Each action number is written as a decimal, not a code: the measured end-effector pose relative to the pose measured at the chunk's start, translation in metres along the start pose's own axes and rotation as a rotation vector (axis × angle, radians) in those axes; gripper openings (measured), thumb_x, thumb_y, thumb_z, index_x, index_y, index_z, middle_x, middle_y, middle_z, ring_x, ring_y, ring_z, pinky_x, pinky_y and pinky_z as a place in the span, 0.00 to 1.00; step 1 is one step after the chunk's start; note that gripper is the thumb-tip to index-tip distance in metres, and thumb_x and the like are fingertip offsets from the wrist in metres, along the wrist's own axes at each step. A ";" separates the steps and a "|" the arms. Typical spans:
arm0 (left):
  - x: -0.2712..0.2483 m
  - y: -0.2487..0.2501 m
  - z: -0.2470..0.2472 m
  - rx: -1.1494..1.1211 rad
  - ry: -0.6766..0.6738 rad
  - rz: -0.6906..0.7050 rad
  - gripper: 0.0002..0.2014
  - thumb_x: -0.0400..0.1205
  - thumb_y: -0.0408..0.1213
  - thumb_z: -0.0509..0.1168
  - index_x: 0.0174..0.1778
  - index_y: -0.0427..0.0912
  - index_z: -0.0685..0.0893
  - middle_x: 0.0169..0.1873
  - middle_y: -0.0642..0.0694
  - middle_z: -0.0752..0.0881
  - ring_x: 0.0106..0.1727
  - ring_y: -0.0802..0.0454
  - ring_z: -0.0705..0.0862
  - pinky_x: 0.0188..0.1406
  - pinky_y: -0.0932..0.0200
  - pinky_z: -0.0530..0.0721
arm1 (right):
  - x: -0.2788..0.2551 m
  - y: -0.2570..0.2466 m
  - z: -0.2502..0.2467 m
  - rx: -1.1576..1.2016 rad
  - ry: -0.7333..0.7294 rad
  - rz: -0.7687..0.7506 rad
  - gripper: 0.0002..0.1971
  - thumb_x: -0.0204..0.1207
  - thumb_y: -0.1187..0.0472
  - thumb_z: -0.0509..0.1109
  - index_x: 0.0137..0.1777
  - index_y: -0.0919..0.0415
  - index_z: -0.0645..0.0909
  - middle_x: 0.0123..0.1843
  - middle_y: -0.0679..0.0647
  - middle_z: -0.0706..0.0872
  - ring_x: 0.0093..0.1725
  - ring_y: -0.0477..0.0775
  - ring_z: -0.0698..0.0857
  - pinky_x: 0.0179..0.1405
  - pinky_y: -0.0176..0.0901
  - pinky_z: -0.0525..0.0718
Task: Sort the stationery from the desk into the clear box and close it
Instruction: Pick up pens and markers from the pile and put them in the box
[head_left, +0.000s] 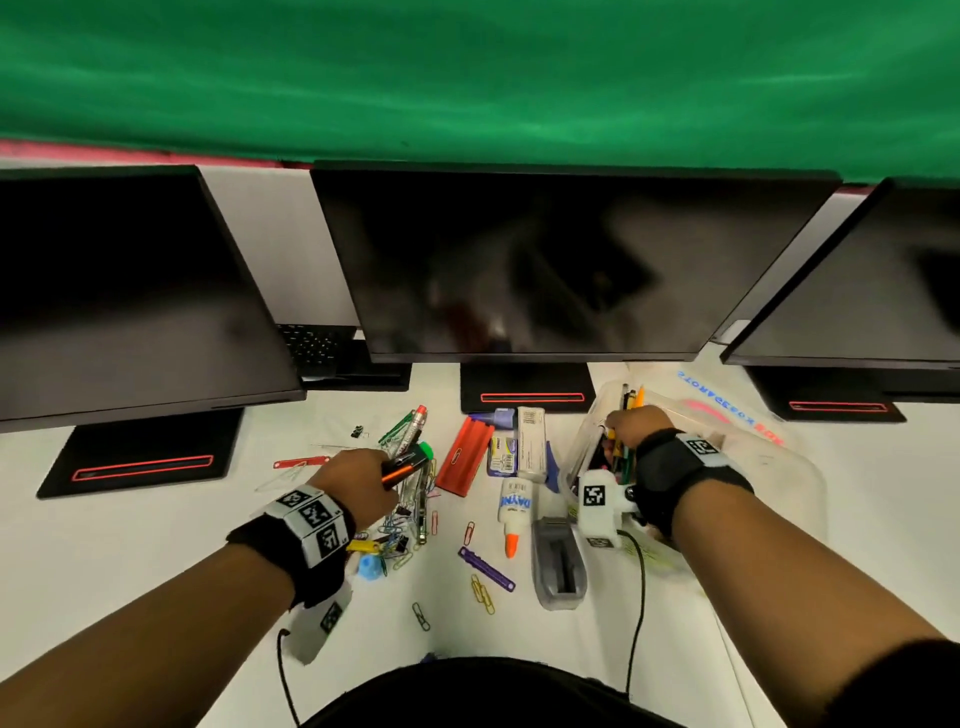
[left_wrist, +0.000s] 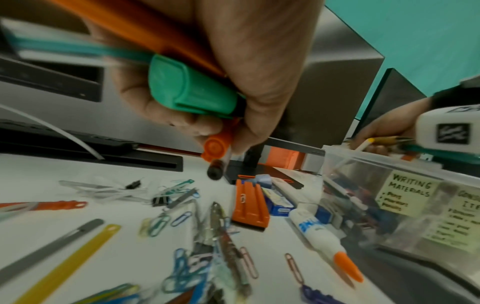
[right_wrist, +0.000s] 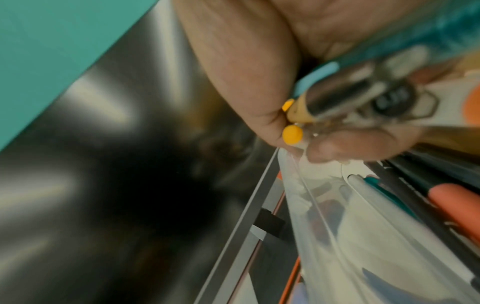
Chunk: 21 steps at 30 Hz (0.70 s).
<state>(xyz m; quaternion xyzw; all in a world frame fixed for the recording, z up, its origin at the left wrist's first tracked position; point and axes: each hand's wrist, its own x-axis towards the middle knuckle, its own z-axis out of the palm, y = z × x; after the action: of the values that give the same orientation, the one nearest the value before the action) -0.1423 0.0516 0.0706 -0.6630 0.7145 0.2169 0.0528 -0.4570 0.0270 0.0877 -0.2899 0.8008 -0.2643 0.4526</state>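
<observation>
Right hand (head_left: 636, 423) grips a bundle of pens (head_left: 626, 410) over the clear box (head_left: 587, 441), far right on the desk (head_left: 519, 629); left hand (head_left: 358, 480) clenches markers (head_left: 410, 460) above the loose paper clips (head_left: 480, 590). Step in hand: filling the writing compartment; next, release the bundle and bring the markers right

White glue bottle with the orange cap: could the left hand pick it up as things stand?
Probably not yet. The white glue bottle lies uncovered on the desk, but the left hand already grips a bundle of markers, so its fingers are occupied.
</observation>
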 end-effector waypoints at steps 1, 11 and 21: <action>0.001 0.006 0.001 -0.016 -0.008 0.008 0.07 0.76 0.40 0.64 0.48 0.47 0.81 0.31 0.53 0.78 0.37 0.53 0.78 0.35 0.63 0.73 | 0.002 -0.002 0.000 -0.028 -0.026 -0.007 0.12 0.80 0.64 0.62 0.34 0.55 0.71 0.39 0.53 0.77 0.33 0.49 0.78 0.32 0.39 0.80; 0.006 0.080 -0.002 -0.125 -0.102 0.131 0.03 0.76 0.41 0.66 0.41 0.47 0.79 0.27 0.54 0.76 0.37 0.51 0.80 0.31 0.63 0.73 | 0.003 -0.002 0.000 -0.215 0.016 -0.103 0.19 0.75 0.59 0.69 0.61 0.71 0.81 0.61 0.67 0.84 0.61 0.66 0.83 0.65 0.53 0.81; 0.024 0.174 -0.007 -0.298 -0.211 0.214 0.07 0.76 0.42 0.67 0.44 0.42 0.82 0.29 0.48 0.81 0.31 0.52 0.80 0.30 0.63 0.76 | -0.051 0.055 -0.058 -0.423 -0.147 -0.487 0.13 0.74 0.63 0.71 0.59 0.59 0.84 0.56 0.53 0.89 0.55 0.51 0.86 0.60 0.38 0.79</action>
<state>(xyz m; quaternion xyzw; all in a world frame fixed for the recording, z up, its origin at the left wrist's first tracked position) -0.3121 0.0314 0.1094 -0.5573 0.7315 0.3929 0.0053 -0.4985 0.1102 0.1050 -0.5788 0.7102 -0.1711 0.3624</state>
